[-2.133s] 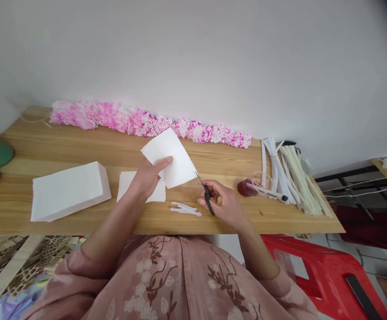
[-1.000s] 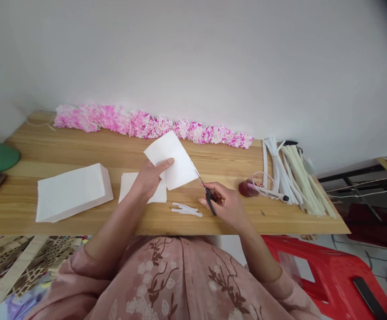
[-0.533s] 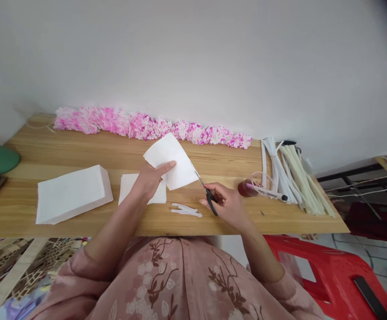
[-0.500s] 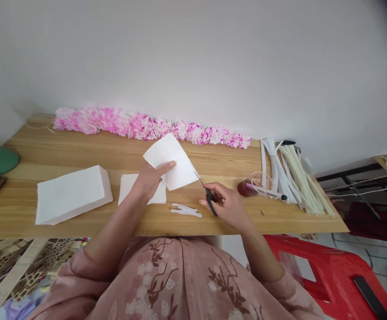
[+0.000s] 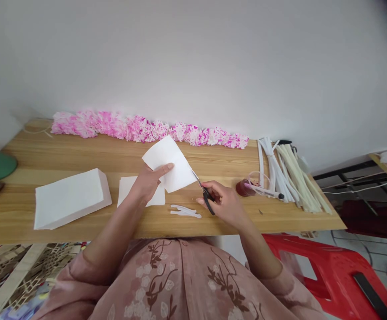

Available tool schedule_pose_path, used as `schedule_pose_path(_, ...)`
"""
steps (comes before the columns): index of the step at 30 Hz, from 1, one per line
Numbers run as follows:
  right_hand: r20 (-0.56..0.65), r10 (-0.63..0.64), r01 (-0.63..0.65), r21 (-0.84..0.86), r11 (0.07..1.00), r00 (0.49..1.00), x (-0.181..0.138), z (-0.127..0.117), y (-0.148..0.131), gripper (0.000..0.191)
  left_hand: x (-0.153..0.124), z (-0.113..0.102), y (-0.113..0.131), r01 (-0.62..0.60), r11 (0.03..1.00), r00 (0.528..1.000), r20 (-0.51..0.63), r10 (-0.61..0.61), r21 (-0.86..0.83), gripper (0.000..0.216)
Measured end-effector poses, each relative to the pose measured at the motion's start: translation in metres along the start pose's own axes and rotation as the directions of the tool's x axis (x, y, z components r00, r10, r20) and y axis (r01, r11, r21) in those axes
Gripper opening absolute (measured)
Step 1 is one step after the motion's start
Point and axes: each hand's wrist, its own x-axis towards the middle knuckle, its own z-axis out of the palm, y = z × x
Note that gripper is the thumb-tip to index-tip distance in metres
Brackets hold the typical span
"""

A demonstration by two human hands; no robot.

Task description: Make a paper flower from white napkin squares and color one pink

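Between thumb and fingers, my left hand [image 5: 151, 180] grips a white paper sheet [image 5: 178, 166] held tilted above the table. My right hand [image 5: 225, 202] is closed round the black handles of a pair of scissors [image 5: 207, 198], whose blades meet the sheet's right edge. Under my left hand, partly covered, lie more white sheets [image 5: 125, 189]. Several thin white strips [image 5: 185, 211] rest on the table below the held sheet. To the left stands a thick stack of white paper [image 5: 71, 195].
A row of pink and white paper flowers [image 5: 113, 125] runs along the wall. At the right are a cup of dark red liquid [image 5: 245, 188], a marker [image 5: 273, 193], and bundles of white [image 5: 276, 169] and cream strips [image 5: 298, 178]. A red stool [image 5: 340, 266] stands below the table.
The scissor blades have moved slightly further up along the sheet's right edge, and the handles look closer together. My left hand keeps its hold. The whole view has shifted a little.
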Motion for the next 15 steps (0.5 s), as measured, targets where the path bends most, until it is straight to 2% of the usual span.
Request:
schedule_pose_path(10,-0.008,-0.007,0.007,0.0,1.0,1.0,-0.0003,-0.0008,0.0005,0.029,0.0004,-0.0024,-0.0026,-0.009,1.0,1.0,0.027,0.009,0.015,0.062)
schedule_pose_path(15,0.054,-0.003,0.005,-0.029,1.0,0.999,-0.0004,-0.0038,-0.0011,0.033,0.001,-0.0035,-0.0031,-0.004,0.999,1.0,0.023,0.003,0.036,0.062)
